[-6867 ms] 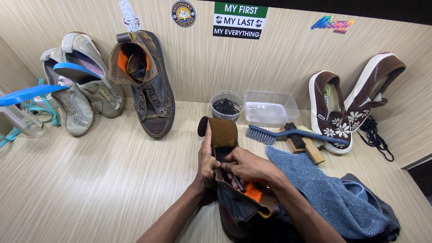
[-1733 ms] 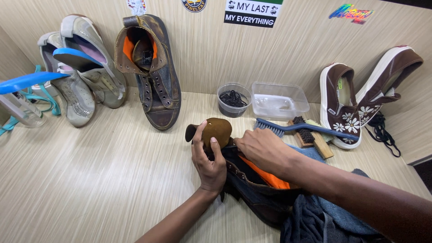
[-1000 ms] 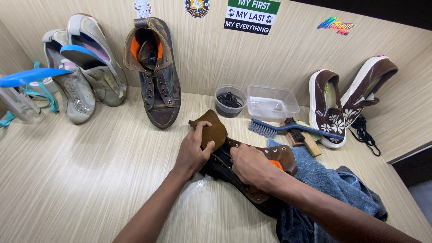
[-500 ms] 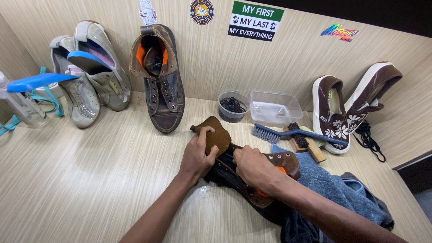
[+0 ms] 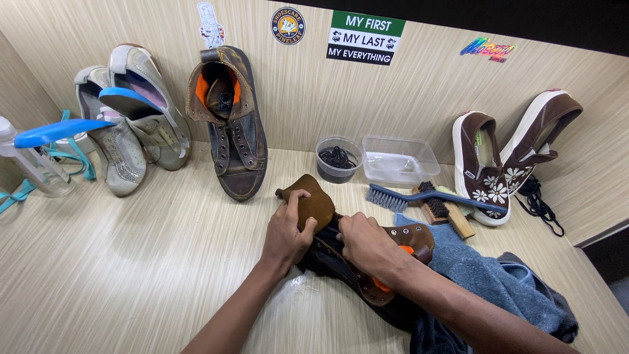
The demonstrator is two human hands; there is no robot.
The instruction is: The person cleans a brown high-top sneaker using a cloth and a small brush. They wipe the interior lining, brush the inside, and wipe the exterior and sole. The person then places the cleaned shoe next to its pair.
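Both hands barely shifted, left hand [image 5: 288,229] gripping suede tongue [image 5: 313,202], right hand [image 5: 364,241] pinching leather boot [image 5: 367,275].

Two bare forearms are extended forward from the lower edge of the view, converging toward the centre. The left hand [image 5: 288,229] is turned palm down, its fingers [image 5: 303,196] curled closed in a grip. The right hand [image 5: 368,244] is set just beside it, knuckles up, fingers bent downward.
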